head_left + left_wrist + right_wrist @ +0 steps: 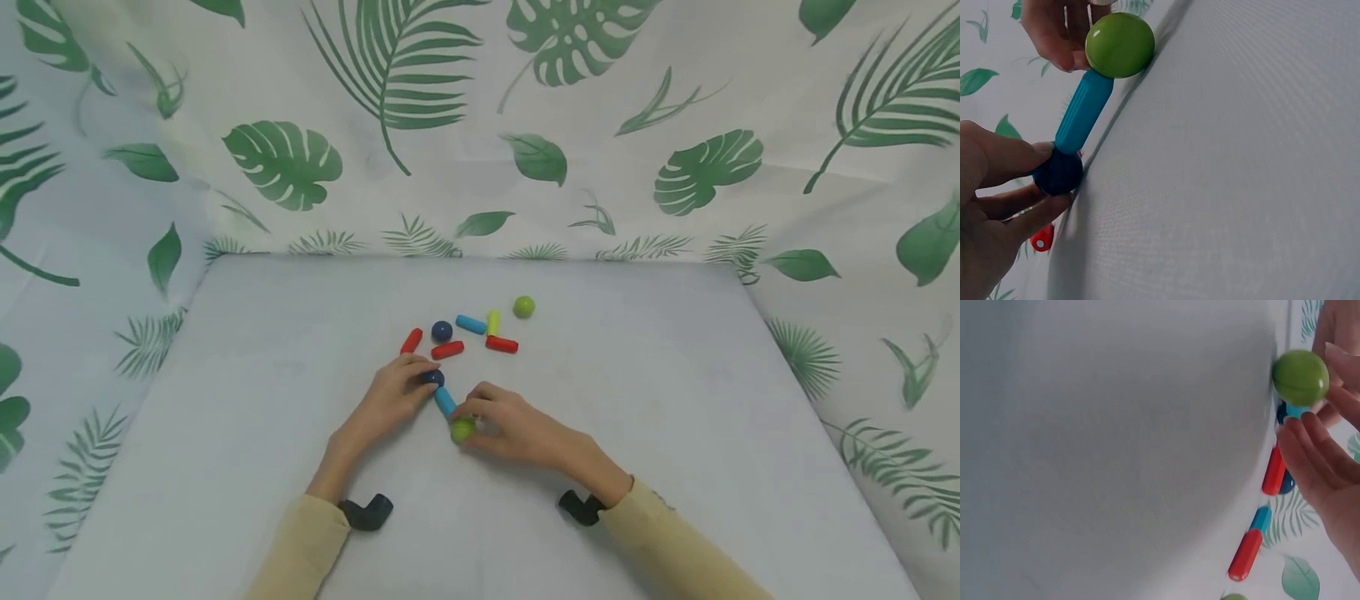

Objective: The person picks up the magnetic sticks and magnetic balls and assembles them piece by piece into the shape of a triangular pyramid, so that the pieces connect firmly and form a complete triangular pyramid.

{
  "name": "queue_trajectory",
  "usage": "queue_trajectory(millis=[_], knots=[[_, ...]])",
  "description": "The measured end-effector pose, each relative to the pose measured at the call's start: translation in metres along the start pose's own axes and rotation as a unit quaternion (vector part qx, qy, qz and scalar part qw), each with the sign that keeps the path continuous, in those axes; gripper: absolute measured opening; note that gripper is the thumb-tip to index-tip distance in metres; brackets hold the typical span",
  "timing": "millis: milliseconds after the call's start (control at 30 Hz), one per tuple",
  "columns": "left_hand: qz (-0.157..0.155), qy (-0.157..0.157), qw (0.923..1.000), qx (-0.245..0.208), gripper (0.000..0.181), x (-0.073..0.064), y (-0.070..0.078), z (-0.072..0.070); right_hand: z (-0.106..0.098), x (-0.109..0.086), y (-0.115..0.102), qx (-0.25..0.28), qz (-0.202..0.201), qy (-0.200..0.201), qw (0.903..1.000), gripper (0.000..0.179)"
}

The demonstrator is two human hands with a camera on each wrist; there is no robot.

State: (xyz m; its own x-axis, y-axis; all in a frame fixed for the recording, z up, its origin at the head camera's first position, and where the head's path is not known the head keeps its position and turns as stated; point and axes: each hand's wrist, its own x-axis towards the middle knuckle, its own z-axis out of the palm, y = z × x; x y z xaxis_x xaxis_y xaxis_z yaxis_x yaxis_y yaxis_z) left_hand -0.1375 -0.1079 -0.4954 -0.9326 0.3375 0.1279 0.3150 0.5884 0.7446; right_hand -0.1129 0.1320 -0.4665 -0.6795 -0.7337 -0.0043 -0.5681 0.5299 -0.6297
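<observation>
A dark blue ball is pinched between the thumb and fingers of my left hand. One end of a light blue rod meets this ball, and its other end meets a green ball. Thumb and fingers of my right hand hold the green ball from its right side. The three pieces form a slanting line low on the table, between both hands. In the head view, the left fingers partly cover the dark blue ball. A red rod lies just beyond the left fingertips.
Farther back on the white table lie another dark blue ball, two red rods, a light blue rod, a yellow rod and a second green ball. Leaf-patterned cloth hangs behind. Black wrist-worn pieces sit by the sleeves.
</observation>
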Motion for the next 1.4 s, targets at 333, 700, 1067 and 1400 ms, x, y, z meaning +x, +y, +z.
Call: queue_trajectory(millis=[333,700,1067,1400], knots=[[-0.031,-0.027,0.9991,0.009,0.039,0.005,0.003,-0.003,-0.022,0.002,0.017,-0.035,0.047,0.05,0.9971,0.029],[-0.041,-0.021,0.9989,0.006,0.037,0.003,0.003,-0.001,-0.052,0.013,0.045,-0.053,0.091,0.103,0.9891,0.026],[-0.028,-0.017,0.9995,-0.004,0.033,0.0,0.001,-0.004,-0.054,0.031,0.062,-0.087,0.105,0.12,0.9834,0.027],[-0.029,-0.025,0.9992,-0.008,0.034,0.001,-0.001,-0.003,-0.05,0.039,0.069,-0.105,0.118,0.092,0.9831,0.032]])
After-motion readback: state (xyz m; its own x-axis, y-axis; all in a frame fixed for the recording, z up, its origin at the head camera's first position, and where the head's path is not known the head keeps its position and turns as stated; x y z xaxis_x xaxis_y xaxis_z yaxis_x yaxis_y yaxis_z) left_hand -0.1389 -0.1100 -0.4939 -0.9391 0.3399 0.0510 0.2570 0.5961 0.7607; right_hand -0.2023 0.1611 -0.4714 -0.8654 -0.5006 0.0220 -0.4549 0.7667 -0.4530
